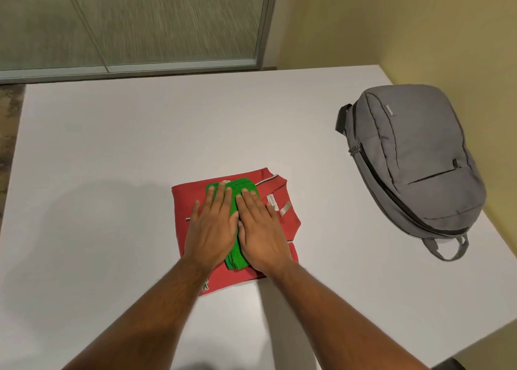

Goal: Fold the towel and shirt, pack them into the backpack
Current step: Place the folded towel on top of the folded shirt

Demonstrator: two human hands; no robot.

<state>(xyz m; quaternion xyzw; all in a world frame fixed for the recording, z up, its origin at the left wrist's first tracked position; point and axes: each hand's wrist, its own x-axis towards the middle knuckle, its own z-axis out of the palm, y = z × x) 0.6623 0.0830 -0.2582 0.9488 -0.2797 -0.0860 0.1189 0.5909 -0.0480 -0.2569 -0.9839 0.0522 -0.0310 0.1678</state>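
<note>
Both hands lie flat, gripping nothing: left hand [213, 224] and right hand [258, 224] press the folded green towel [237, 186] onto the folded red shirt [289, 218] mid-table [112, 145]. The stack's soft and floppy, probably light; scoop under the shirt's edges. Backpack [414, 162] sits well right, looks zipped.
</note>
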